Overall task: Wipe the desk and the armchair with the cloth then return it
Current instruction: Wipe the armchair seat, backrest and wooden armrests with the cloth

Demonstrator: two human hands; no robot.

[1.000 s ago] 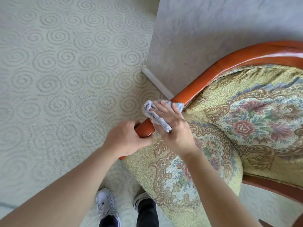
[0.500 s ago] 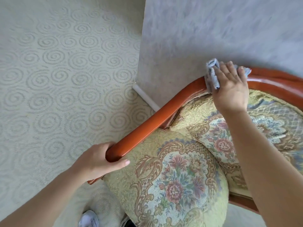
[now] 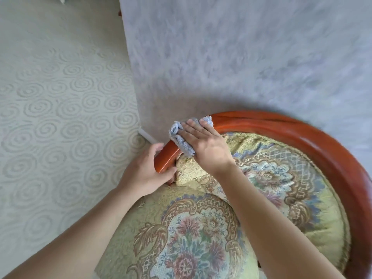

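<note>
The armchair has a curved red-brown wooden rail [image 3: 302,133] around floral gold cushions [image 3: 271,178]. A light blue-grey cloth [image 3: 181,137] lies bunched over the rail near its left end. My right hand [image 3: 205,146] lies flat on the cloth with straight fingers and presses it against the wood. My left hand [image 3: 145,174] grips the rail's end just below the cloth, fingers curled round the wood. The desk is out of view.
A grey textured wall [image 3: 241,57] stands right behind the chair, with a white baseboard [image 3: 147,135] at its foot. Cream carpet with a swirl pattern [image 3: 60,137] covers the floor to the left. The seat cushion [image 3: 191,238] fills the foreground.
My right hand slid the cloth up the rail and then back down toward the rail's end, close to my left hand. My left hand kept its grip on the rail's end.
</note>
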